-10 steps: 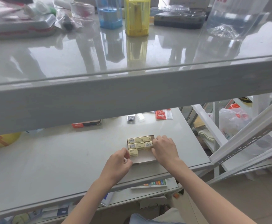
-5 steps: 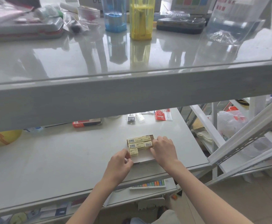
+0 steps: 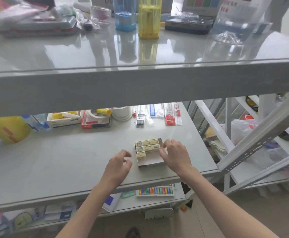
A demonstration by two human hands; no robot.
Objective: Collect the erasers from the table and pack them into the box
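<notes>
Box (image 3: 150, 161): shallow open carton on the table (image 3: 63, 165), near its front edge; far part filled with yellow erasers (image 3: 148, 146) in close rows, near right part bare. Left hand (image 3: 118, 164): just left of the box, fingers loosely curled, half open, holding nothing visible. Right hand (image 3: 175, 155): at the box's right wall, fingers spread, apparently steadying it; contact cannot be confirmed. No loose erasers seen on the table. Advice: steady the box, seat each eraser flush beside the short row. Room: bare table to the left; front edge close; upper shelf (image 3: 140, 86) overhangs, limiting lift.
</notes>
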